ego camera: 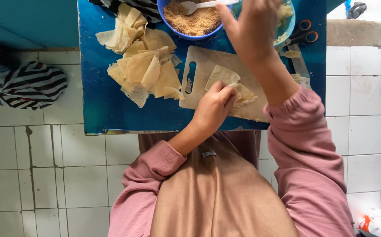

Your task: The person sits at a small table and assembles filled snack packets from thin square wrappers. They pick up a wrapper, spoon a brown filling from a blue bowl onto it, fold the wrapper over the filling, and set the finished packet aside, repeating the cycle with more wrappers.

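My left hand [214,105] rests on a pale cutting board [199,66], its fingers pinching a folded triangle of thin dough wrapper [223,77]. My right hand [249,26] is raised over the far side of the board, fingers gripping the white spoon [192,6] whose bowl lies in the blue bowl of brown crumbly filling [192,19]. A loose pile of cut wrapper pieces [142,59] lies left of the board on the blue table [103,101].
Orange-handled scissors [304,33] and a knife [300,63] lie right of the board. A second bowl [287,17] is partly hidden behind my right hand. A striped cloth [28,85] lies on the white tiled floor at left.
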